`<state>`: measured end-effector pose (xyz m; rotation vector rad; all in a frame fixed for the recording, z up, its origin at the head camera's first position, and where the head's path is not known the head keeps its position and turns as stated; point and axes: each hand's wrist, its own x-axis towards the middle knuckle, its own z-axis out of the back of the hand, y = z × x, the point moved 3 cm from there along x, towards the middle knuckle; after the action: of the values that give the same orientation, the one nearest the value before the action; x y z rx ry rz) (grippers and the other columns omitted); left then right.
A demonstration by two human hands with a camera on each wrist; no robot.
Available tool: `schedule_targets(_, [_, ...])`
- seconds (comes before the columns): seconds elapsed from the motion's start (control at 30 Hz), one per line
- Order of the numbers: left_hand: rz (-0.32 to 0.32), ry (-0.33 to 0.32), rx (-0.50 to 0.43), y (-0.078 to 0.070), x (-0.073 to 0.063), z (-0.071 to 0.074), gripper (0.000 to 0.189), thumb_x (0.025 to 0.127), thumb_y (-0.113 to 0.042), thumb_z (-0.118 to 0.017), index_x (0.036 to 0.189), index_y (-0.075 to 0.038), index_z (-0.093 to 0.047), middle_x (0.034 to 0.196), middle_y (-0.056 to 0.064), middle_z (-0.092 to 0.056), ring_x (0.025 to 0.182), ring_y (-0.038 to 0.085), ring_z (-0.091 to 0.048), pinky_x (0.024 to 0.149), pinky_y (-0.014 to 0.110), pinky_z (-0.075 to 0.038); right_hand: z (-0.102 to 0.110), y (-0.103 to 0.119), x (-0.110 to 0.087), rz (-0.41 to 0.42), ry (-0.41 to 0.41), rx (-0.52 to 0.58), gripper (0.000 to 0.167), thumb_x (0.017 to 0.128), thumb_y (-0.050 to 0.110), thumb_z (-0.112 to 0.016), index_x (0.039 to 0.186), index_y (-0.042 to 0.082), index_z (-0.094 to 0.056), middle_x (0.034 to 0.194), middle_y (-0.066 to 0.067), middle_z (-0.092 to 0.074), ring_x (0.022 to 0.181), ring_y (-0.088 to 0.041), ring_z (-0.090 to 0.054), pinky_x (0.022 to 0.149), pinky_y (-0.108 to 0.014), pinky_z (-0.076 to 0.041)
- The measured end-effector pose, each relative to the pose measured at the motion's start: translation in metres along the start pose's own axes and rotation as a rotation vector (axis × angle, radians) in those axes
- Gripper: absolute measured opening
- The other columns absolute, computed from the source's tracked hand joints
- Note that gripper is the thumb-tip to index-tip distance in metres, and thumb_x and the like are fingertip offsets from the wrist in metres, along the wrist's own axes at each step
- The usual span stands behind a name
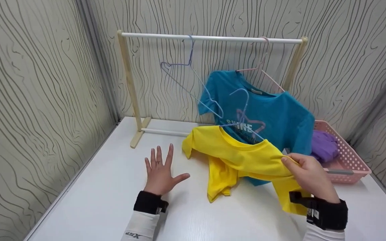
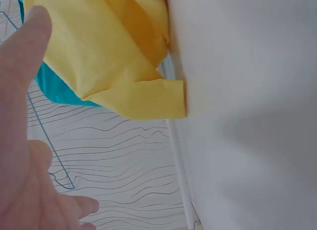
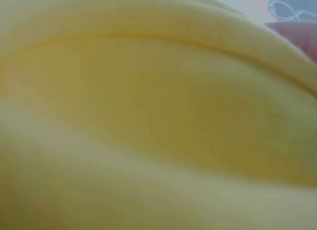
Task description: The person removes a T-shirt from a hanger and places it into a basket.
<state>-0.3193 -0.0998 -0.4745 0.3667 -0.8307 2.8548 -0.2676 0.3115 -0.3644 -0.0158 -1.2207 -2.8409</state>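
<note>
In the head view my right hand point(image 1: 312, 174) pinches the right shoulder of a yellow T-shirt point(image 1: 240, 152). A light blue hanger point(image 1: 246, 100) sits in its neck, the hook upward and the arms partly hidden inside the cloth. My left hand point(image 1: 161, 174) is spread over the table to the left of the shirt, fingers straight and holding nothing. The left wrist view shows the yellow sleeve point(image 2: 153, 98) beyond the thumb. Yellow cloth point(image 3: 148, 106) fills most of the right wrist view, with a bit of the hand at its right edge.
A rack with a white rod point(image 1: 226, 38) stands at the back. A bare purple-blue hanger point(image 1: 190, 63) and a teal T-shirt point(image 1: 263, 100) on a pink hanger point(image 1: 265, 57) hang from it. To the right, a pink basket point(image 1: 350, 160) holds purple cloth point(image 1: 323, 145).
</note>
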Motion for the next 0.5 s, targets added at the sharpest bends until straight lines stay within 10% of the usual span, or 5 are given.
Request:
schedule_targets(0.23, [0.004,0.003,-0.159,-0.008,0.003,0.007,0.115,0.086,-0.061,-0.074,0.167,-0.016,-0.006,0.172,0.025,-0.003,0.159,0.047,0.005,0.124,0.069,0.004,0.003,0.004,-0.009,0.032,0.012,0.03,0.048,0.108,0.042,-0.051,0.118,-0.003,-0.064,0.091,-0.009,-0.061,0.079,-0.018,-0.057,0.068,-0.025,-0.049])
schedule_targets(0.5, [-0.055,-0.144,-0.361,-0.013,0.004,0.018,0.117,0.088,-0.059,-0.072,0.166,-0.01,0.0,0.174,0.019,-0.006,0.16,0.044,0.001,0.125,0.068,0.006,-0.008,0.01,-0.005,0.136,0.106,0.107,0.039,0.108,0.031,-0.054,0.115,-0.005,-0.067,0.092,-0.009,-0.066,0.076,-0.018,-0.06,0.068,-0.025,-0.052])
